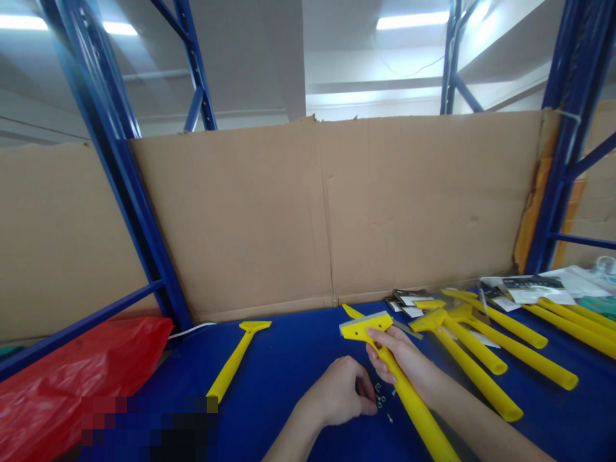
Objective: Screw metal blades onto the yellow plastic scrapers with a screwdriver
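Scraper (402, 385) in right hand (395, 351), left hand (345, 391) near screws (380, 396).

1. The left hand (344, 391), bare, hangs low with knuckles up, fingers (366, 385) curled downward.
2. The right hand (397, 356), just beside it, closes in a grip, its bare right forearm (471, 410) slanting in from the lower right.

Blue worktop (283, 346) lies bare between the lone yellow scraper (233, 366) at left and the hands. Left of that scraper, a red plastic sheet (96, 359) blocks passage; behind it stands a cardboard wall (250, 224). Well to its right, overlapping yellow scrapers (476, 346) crowd the surface.
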The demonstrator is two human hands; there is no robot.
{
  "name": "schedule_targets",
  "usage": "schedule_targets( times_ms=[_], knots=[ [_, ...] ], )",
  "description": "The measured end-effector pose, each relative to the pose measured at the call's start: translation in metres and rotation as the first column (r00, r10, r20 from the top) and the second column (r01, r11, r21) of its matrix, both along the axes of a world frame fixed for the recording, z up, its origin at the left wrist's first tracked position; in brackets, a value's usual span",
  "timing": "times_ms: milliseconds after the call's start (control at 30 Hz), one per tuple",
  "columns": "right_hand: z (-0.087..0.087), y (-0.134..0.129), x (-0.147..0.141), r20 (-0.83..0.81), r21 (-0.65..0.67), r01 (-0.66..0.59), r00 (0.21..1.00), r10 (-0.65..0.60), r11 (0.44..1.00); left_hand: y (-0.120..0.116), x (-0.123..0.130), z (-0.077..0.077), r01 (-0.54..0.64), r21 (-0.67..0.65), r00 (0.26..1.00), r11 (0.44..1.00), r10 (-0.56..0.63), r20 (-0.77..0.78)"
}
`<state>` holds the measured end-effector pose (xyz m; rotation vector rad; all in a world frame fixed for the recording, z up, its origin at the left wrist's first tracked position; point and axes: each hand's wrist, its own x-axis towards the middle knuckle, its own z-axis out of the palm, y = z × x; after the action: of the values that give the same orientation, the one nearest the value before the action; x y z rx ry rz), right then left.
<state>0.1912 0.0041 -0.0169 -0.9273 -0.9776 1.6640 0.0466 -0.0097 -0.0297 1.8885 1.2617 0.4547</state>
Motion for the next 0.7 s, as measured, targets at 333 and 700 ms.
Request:
schedule_targets(
  times_ms=[333,700],
  knots=[
    [0.0,0.002,0.001,0.035,0.025,0.002,0.999,-0.003,1.0,0.016,-0.022,0.021,-0.398,0.0,0.76,0.917,0.33,0.56],
    [0.0,-0.005,-0.003,0.145,0.057,-0.018,0.989,0.009,0.998,0.019,-0.011,0.011,-0.543,0.039,0.655,0.839,0.394,0.645]
  ],
)
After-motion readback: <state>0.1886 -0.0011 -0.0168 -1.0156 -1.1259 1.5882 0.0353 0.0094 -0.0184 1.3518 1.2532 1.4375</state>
